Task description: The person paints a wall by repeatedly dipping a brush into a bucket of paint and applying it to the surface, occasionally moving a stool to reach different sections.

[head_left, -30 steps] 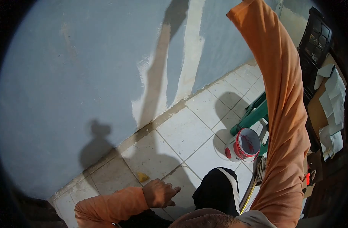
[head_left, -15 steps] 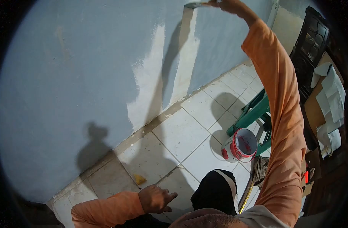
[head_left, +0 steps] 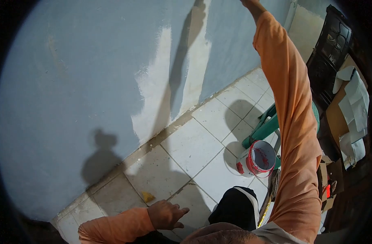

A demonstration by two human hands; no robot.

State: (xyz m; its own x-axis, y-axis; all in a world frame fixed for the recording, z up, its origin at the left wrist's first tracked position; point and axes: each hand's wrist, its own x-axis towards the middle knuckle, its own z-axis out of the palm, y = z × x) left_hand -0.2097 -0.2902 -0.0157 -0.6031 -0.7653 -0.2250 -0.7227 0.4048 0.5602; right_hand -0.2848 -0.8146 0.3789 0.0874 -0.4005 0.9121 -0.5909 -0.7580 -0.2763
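My right arm reaches up along the wall [head_left: 100, 81], and only the wrist edge of my right hand [head_left: 250, 2] shows at the top of the view. Its fingers and anything in them lie beyond the frame. Two pale strips, a wide left patch [head_left: 151, 97] and a narrower right patch [head_left: 197, 69], stand out on the blue-grey paint, with the arm's shadow between and over them. Low in front of my body, my left hand [head_left: 166, 214] is empty, index finger and thumb apart, other fingers loosely curled. Just beyond it lies a small yellow piece [head_left: 147, 197] on the tiles.
A white-and-red paint bucket [head_left: 245, 162] stands on the tiled floor [head_left: 190, 142] beside a green plastic seat [head_left: 261, 132]. Farther right are a dark carved piece of furniture [head_left: 330, 53], cardboard and white sheets [head_left: 354, 110]. My knee [head_left: 234, 207] is below the bucket.
My right hand has risen out of the top of the view, taking the flat paintbrush it held with it. My left hand stays in nearly the same place.
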